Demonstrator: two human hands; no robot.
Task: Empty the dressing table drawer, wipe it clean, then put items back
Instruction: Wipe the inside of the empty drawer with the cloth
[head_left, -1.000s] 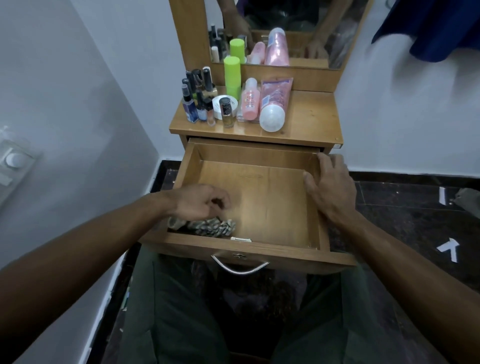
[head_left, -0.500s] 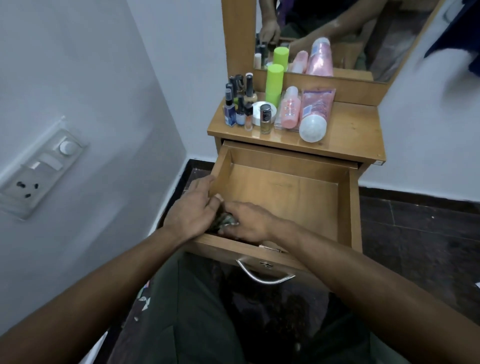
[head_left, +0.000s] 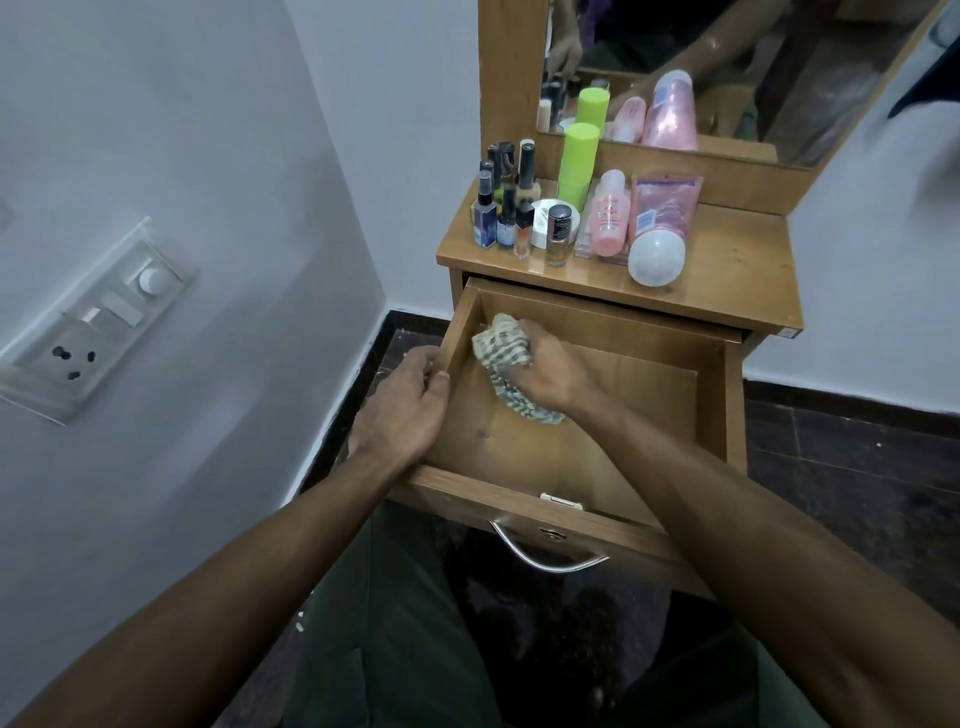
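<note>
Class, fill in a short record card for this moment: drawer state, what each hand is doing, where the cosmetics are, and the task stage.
drawer: pulled open, no cosmetics visible inside
right hand: grips a striped cloth against the drawer's rear left corner
left hand: holds the drawer's left wall
cosmetics: bottles and tubes grouped on the dressing table top
stage: wiping; items not yet put back

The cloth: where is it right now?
In the head view, the cloth is inside the open drawer, at its back left corner, gripped by the right hand.
</note>
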